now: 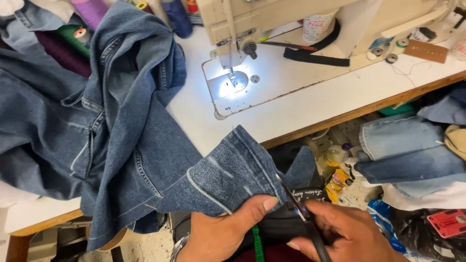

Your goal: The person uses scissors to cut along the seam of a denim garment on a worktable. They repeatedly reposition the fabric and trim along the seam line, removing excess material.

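My left hand (pixel 228 228) pinches the turned-up hem of a blue jeans leg (pixel 233 174) near the bottom middle of the view, thumb on top of the cloth. My right hand (pixel 344 233) grips black-handled scissors (pixel 296 201), whose blades point up and left and touch the hem edge just right of my left thumb. The rest of the jeans (pixel 111 121) lies bunched over the left side of the white sewing table (pixel 310 104).
A cream sewing machine (pixel 242 29) stands at the back, its lamp lighting the needle plate (pixel 228 87). Thread cones (pixel 177 17) sit behind the jeans. More folded denim (pixel 407 150) and clutter lie at the right, below the table edge.
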